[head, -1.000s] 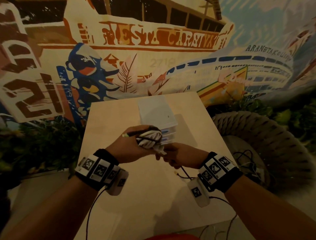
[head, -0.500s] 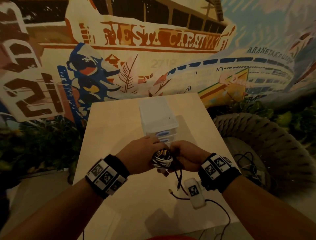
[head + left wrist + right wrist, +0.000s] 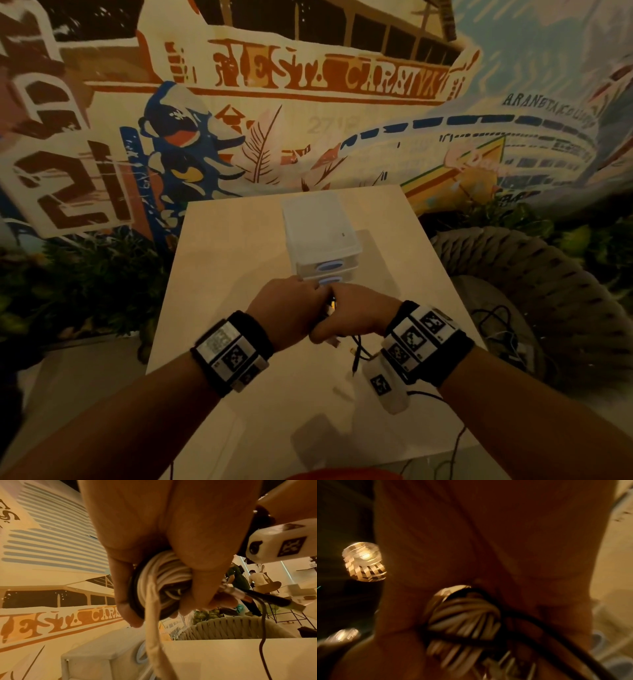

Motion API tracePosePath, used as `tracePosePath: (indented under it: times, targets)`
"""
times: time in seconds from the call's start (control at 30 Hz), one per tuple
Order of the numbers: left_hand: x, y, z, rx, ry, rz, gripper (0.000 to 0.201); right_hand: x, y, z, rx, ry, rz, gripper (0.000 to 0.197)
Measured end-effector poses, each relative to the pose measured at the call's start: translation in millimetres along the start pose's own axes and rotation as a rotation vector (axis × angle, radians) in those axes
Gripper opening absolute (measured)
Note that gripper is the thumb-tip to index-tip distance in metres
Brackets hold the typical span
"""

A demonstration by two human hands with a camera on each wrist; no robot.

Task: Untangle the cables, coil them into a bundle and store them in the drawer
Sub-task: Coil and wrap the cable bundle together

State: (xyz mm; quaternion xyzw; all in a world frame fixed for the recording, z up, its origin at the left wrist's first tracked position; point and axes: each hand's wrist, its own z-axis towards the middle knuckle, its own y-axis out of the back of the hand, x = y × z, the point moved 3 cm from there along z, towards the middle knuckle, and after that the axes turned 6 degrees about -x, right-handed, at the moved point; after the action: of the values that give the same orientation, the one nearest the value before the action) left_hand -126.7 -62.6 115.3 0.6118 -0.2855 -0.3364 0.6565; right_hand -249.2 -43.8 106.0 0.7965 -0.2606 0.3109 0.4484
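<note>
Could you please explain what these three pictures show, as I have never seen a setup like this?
There is no machine here: a person works with bare hands and wears three cameras. The wide picture comes from the head, looking down; the other two come from the wrists, beside the patterned wristbands. The left grip, meaning the left hand, and the right grip both hold a cable bundle of white and black cord wound into a coil. The left wrist view shows it best; the right wrist view is dark and blurred. A few loose ends dangle below. On the pale table stands a small plastic drawer unit, its visible drawers shut.
</note>
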Motion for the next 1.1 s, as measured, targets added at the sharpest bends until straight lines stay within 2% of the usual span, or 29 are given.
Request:
tracePosePath:
  times: [0.07, 0.13, 0.27, 0.37, 0.43, 0.5, 0.63, 0.7, 0.83, 0.97, 1.1]
  targets:
    - [1, 3, 1, -0.008, 0.011, 0.012, 0.025, 3, -1, -1, -0.052, 0.001, -0.022, 0.010]
    - [0, 4, 3, 0.020, 0.048, 0.061, 0.023, 2, -2, 0, -0.065, -0.004, -0.030, 0.024]
    - [-6, 7, 4, 0.154, 0.056, 0.190, 0.020, -4, 0, 0, 0.074, -0.044, 0.048, 0.022]
    - [-9, 6, 6, 0.205, 0.064, 0.212, 0.019, -7, 2, -2, 0.083, -0.084, 0.108, 0.030]
    - [-10, 7, 8, 0.221, 0.078, 0.215, 0.018, -7, 1, -1, 0.033, -0.077, 0.010, 0.025]
    - [-12, 5, 9, 0.227, 0.098, 0.211, 0.019, -6, -1, 0, 0.003, -0.065, -0.083, 0.012]
    - [-13, 3, 8, 0.152, 0.173, 0.115, 0.013, -3, 5, -5, -0.045, -0.024, -0.142, 0.014]
    - [-13, 5, 6, 0.062, 0.180, 0.035, 0.016, -1, 10, -10, -0.074, 0.018, -0.135, 0.016]
    - [-10, 6, -1, -0.105, 0.168, -0.117, 0.032, 4, 16, -17, -0.099, 0.080, -0.169, 0.026]
    - [-2, 3, -10, -0.110, 0.157, -0.201, 0.052, 6, 19, -20, -0.093, 0.098, -0.208, 0.038]
    - [5, 8, -17, -0.144, 0.111, -0.263, 0.068, 10, 24, -19, -0.079, 0.129, -0.247, 0.037]
